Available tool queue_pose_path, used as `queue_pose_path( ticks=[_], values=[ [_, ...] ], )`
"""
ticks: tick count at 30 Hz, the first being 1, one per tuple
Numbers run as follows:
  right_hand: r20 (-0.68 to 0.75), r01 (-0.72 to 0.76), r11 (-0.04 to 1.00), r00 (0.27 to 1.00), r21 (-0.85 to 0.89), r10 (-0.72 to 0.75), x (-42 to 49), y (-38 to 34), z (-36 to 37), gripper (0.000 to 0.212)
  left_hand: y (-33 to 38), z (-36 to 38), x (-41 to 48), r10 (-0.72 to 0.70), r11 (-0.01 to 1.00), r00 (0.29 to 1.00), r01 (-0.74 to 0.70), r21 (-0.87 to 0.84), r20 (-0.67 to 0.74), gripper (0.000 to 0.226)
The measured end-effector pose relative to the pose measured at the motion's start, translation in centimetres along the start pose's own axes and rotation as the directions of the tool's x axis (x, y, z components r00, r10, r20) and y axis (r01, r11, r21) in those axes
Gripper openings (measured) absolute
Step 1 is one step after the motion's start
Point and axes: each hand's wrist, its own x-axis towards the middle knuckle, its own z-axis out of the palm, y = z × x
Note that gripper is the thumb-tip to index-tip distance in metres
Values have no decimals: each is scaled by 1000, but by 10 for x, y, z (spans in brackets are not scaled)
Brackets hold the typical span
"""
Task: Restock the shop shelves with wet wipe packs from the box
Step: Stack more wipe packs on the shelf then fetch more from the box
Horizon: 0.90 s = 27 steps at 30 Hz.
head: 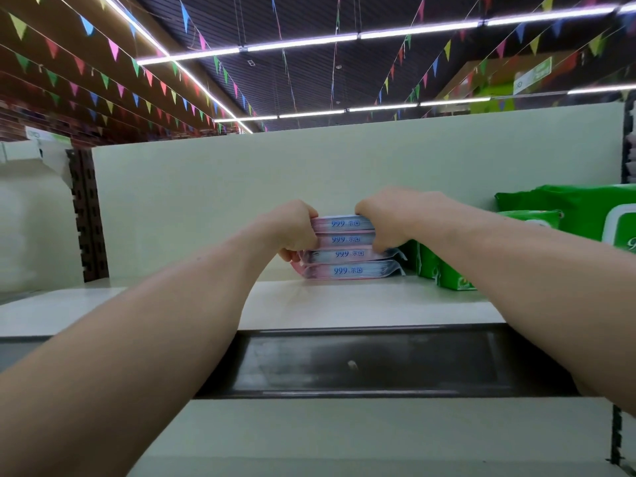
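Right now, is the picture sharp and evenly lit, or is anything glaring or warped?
Head view: the ceiling lights glare pure white; the print on the packs reads sharp; the shelf is evenly lit, with no hard shadows; the wide lens stretches the forearms toward the lower corners.

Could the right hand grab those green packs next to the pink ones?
Probably yes. The right hand grips the pink packs, and the green packs sit just to its right on the same shelf, with nothing between. It would have to let go of the pink ones first.
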Motion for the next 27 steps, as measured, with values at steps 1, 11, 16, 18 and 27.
queue_pose_path(
  ticks=[1,11,16,18,27],
  values=[
    [-6,-1,1000,1000,-12,0,0,-1,1,35,0,-1,0,0,1000,1000,0,-5,19,34],
    [42,-17,993,999,-120,22,-10,-9,-7,29,5,2,-8,15,967,1000,-13,256,-6,30],
    [-36,49,992,998,-119,-54,-18,-15,-23,29,7,-8,-18,-26,949,998,43,313,-58,57],
    [-102,95,991,989,-92,-104,-19,-22,-24,35,6,-12,-25,-36,953,996,58,297,-78,57],
    [-212,261,962,947,83,-239,-35,-87,-41,28,-27,-46,-93,-160,938,974,201,282,-163,50]
  ],
)
